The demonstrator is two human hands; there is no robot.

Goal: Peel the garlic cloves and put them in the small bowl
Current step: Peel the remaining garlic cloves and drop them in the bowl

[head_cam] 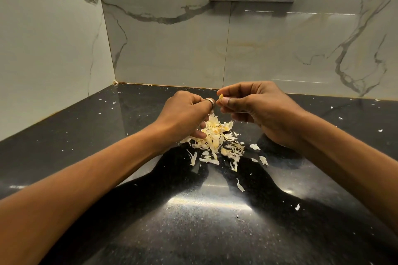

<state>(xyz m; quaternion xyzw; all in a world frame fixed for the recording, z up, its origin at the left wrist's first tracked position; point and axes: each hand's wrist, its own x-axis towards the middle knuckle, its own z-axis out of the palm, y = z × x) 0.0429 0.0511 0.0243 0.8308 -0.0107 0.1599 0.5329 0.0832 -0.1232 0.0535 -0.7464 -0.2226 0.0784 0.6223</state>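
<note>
The right hand (258, 112) was raised at 12 o'clock from the pile of garlic skins (215, 137). Its thumb and forefinger were closed in a tight pinch on a small yellowish piece, probably a garlic clove (220, 97) with skin still attached; the view was too small to confirm this. The remaining fingers of that hand were curled in toward the palm.

The left hand (183, 114), wearing a ring (210, 101), sat at 10 o'clock from the pile. Its fingers were curled downward, with the tips touching the skins. Whether those fingers gripped anything could not be determined, because the hand itself hid them.

The skins lay heaped at the centre of the black counter (193, 232). Loose flakes were scattered toward 5 o'clock, and smaller specks lay well apart along the rear edge.

Task status, as judged from the layout:
- The large heap of skins indicated that many cloves were already peeled.
- The pinched clove was the only one located, and it was not yet in the small bowl.
- The small bowl was not in view, so the count of finished cloves could not be checked.
- No unpeeled cloves were visible on the counter.
</note>
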